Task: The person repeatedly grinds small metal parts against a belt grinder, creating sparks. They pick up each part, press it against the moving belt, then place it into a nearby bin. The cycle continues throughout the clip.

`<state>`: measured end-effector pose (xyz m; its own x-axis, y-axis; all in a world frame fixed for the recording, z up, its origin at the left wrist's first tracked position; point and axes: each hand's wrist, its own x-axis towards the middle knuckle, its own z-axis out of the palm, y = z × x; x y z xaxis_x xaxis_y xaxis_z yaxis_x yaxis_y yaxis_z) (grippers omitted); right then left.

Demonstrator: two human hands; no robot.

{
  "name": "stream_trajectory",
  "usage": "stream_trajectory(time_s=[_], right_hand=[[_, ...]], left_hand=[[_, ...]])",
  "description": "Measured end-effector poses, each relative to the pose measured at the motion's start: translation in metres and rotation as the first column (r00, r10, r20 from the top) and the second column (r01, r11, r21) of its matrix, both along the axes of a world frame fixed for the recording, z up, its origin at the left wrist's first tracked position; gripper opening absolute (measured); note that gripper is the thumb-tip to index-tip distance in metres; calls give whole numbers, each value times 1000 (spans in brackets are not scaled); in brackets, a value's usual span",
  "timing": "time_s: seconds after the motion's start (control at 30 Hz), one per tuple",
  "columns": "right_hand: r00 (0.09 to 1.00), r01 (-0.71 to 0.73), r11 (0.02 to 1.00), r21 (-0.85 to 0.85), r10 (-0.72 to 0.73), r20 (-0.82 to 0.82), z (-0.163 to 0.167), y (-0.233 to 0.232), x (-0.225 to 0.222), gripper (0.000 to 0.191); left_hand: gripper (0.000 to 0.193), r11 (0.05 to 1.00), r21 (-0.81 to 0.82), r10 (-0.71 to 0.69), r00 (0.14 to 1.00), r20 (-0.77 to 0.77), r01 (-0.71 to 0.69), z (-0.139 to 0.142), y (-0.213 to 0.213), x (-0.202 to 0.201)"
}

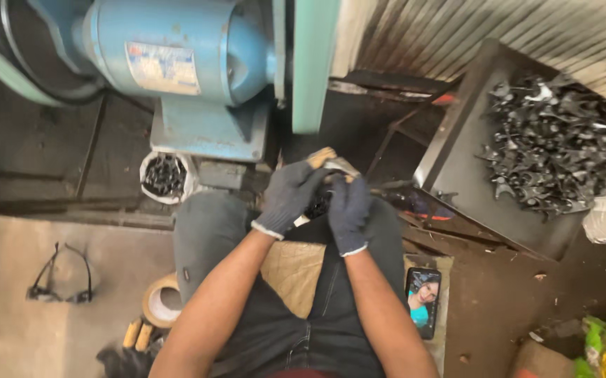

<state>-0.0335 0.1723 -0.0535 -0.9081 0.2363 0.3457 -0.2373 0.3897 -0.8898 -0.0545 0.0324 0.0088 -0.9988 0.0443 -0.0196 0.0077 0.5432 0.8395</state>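
**Both gloved hands closed on one small piece, in front of the blue motor**

We sit with both hands raised over our lap. The left hand [290, 196] and the right hand [348, 210], each in a dark knit glove, meet around a small metal part with a wooden-looking end [329, 162]; the fingers of both are curled tight on it. We judge the step to be working or fitting this one piece by hand, and the next move calls for a firm grip and a careful turn of the wrists.

We count one blue motor [177, 49], one black tray [450, 168] heaped with dark metal pieces [551, 143], too many to count, one white bag of parts [165, 176], one tape roll [159, 301], one phone [423, 299] and one pair of glasses [58, 283] on the floor.
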Motion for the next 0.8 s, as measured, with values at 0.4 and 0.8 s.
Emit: stream_trajectory(time_s=[0.4, 0.8], right_hand=[[958, -84, 972, -218, 139, 250, -16, -21, -55, 24], [983, -116, 982, 150, 91, 161, -9, 10, -13, 19]], left_hand=[[36, 947, 57, 296, 929, 225, -315, -23, 2, -36], [38, 959, -272, -153, 945, -290, 72, 4, -20, -5]])
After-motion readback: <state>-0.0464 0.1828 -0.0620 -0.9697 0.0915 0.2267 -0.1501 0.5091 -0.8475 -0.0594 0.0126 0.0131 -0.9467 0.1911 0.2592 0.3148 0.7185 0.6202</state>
